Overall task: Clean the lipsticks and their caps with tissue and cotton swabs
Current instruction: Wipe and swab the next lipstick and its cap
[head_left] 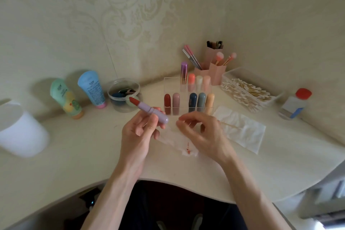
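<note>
Rack (172, 84) of lipsticks (193, 101) sits on the bench (74, 145) toward the back, brush holders (217, 73) behind-right of it, and leftward go a jar (119, 107), a tube (93, 88), a second tube (65, 97) and a cup (20, 132). Right of the rack is the box (231, 73) of cotton swabs (246, 91), a bottle (295, 104) beyond it, a tissue (242, 130) in front of it. Another tissue (186, 147) lies up front under the left hand (138, 130) holding a loose lipstick (149, 109) and the right hand (203, 132) pinching a single swab (231, 125).

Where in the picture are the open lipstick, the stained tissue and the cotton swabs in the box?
open lipstick (148, 109): head view, on its lilac barrel.
stained tissue (188, 150): head view, on the red smear.
cotton swabs (246, 90): head view, middle of the pile.
</note>
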Demonstrator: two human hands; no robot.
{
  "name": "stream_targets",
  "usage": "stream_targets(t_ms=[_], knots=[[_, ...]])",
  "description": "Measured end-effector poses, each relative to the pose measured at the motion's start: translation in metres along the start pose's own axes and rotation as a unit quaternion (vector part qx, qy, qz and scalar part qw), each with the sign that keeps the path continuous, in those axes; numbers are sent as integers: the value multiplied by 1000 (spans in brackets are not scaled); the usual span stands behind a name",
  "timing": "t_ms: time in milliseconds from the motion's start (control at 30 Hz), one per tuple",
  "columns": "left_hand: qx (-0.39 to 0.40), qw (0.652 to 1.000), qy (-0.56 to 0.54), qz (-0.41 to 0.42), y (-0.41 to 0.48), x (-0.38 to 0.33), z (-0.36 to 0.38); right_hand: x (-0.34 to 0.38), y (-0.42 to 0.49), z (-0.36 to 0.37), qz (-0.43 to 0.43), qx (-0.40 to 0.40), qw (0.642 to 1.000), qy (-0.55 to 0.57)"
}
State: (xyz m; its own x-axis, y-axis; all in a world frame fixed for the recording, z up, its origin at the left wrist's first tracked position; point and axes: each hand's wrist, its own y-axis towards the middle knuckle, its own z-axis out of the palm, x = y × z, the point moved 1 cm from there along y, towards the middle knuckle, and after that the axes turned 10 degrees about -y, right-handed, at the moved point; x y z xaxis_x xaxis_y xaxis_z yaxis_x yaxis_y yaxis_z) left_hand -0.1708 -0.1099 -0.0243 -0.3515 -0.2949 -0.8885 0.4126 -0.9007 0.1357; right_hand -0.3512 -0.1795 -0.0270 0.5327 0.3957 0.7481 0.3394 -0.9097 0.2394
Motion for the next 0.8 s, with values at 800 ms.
stream_targets(t_ms=[800], knots=[[126, 990, 17, -53, -4, 5, 8, 8, -6, -14, 28, -14, 983, 180]])
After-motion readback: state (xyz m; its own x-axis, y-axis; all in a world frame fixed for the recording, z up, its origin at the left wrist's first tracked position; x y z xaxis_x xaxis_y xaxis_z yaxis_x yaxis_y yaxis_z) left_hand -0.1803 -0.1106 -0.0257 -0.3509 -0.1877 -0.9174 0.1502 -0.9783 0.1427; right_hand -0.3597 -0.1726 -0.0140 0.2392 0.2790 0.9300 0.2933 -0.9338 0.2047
